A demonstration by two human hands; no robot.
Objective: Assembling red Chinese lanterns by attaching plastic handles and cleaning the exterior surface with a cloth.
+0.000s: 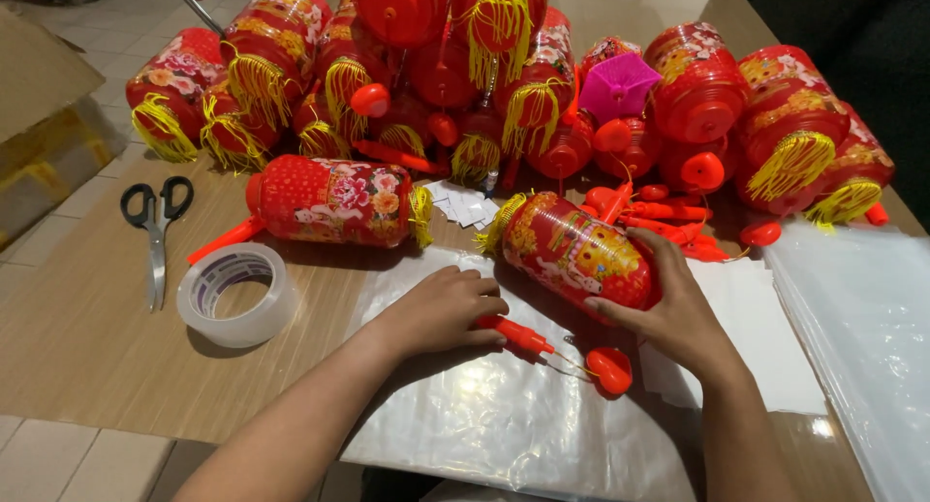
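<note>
Left hand point(441, 313): fingers curled, pinning the orange stick point(513, 334) to the plastic sheet point(504, 415).
Right hand point(668, 313): closed round the red lantern point(576, 250), mid-counter.
Technique: keep lantern steady, string slack.

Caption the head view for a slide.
Right hand grips a red lantern while the left hand holds its orange handle over a clear plastic sheet.

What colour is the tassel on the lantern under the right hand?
Yellow fringe tassel on the red cylindrical paper lantern; head view.
</note>
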